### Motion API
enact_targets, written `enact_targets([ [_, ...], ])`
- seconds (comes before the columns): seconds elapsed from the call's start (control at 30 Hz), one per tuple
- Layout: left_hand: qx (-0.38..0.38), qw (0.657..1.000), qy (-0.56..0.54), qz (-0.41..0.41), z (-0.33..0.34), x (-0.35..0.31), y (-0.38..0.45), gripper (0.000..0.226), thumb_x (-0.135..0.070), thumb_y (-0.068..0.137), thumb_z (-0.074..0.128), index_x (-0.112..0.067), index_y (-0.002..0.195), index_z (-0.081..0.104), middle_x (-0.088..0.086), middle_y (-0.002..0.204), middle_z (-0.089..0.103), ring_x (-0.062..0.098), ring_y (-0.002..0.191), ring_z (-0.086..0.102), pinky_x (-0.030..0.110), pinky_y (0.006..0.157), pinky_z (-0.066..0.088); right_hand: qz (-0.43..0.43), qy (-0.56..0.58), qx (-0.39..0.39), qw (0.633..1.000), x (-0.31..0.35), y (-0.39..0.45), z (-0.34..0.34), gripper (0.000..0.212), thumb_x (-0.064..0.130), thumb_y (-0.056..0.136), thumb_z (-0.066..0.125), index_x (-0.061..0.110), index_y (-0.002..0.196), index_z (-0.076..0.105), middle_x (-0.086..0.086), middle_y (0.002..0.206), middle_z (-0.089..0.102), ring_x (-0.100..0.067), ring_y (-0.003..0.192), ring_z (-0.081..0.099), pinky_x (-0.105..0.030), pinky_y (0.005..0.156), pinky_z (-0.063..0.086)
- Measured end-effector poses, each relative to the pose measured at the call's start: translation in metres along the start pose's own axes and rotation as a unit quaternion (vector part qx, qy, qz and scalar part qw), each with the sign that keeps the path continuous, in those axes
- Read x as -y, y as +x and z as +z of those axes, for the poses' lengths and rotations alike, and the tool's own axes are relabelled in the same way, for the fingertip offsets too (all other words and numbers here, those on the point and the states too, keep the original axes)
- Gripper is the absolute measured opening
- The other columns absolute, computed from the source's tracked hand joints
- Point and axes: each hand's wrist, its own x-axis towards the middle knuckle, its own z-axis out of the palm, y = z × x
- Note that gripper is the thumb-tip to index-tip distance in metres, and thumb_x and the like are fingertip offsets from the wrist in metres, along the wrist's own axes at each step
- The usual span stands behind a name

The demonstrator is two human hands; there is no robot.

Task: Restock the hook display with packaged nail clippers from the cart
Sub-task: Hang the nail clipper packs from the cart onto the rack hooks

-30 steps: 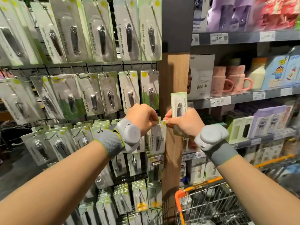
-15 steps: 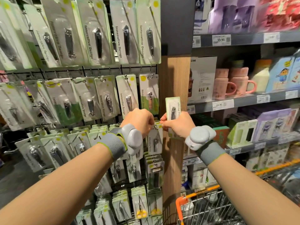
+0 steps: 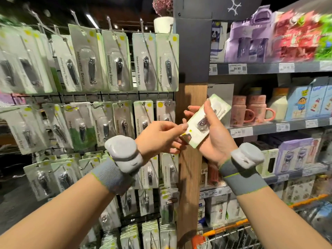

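**One pack between my two hands**

My right hand (image 3: 213,139) grips one clipper pack (image 3: 206,123), tilted; my left hand (image 3: 159,137) pinches its lower corner. Left of both, the hook display (image 3: 115,62) holds packs reading "Innovative Design". Right of them, two shelf tags (image 3: 237,68) read 39.90 and 24.90.

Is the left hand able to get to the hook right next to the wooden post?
Probably yes. The left hand pinches the nail clipper pack by its corner, close to the hook beside the wooden post, with nothing between them. The right hand also grips the pack.
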Motion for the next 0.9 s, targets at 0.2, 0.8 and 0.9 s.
enact_targets([
  [0.2, -0.064, 0.996, -0.043, 0.037, -0.023, -0.02, -0.02, 0.009, 0.004, 0.079, 0.067, 0.0, 0.076, 0.06, 0.011, 0.069, 0.067, 0.017, 0.054, 0.063, 0.022, 0.051, 0.054, 0.007, 0.015, 0.049, 0.999, 0.001, -0.004, 0.032, 0.046, 0.05, 0.078, 0.055, 0.009, 0.098, 0.061, -0.006, 0.086, 0.063, -0.021, 0.085, 0.062, -0.038, 0.082, 0.054],
  [0.8, -0.27, 0.93, 0.172, 0.182, -0.102, -0.051, -0.065, 0.008, -0.011, 0.076, 0.075, -0.006, 0.081, 0.073, -0.005, 0.062, 0.067, -0.002, 0.053, 0.054, 0.012, 0.054, 0.043, -0.14, -0.382, 0.182, 0.895, -0.01, -0.006, 0.109, 0.016, 0.005, 0.078, 0.073, 0.006, 0.093, 0.068, -0.011, 0.087, 0.069, -0.012, 0.076, 0.061, -0.022, 0.067, 0.05],
  [0.9, -0.282, 0.921, 0.187, 0.191, -0.109, -0.053, -0.074, 0.006, -0.013, 0.074, 0.077, -0.009, 0.078, 0.074, -0.003, 0.064, 0.068, 0.001, 0.056, 0.055, 0.014, 0.056, 0.044, -0.141, -0.38, 0.196, 0.893, -0.017, -0.006, 0.123, 0.013, -0.001, 0.078, 0.071, 0.009, 0.082, 0.064, -0.008, 0.075, 0.065, -0.009, 0.065, 0.058, -0.018, 0.057, 0.049],
])
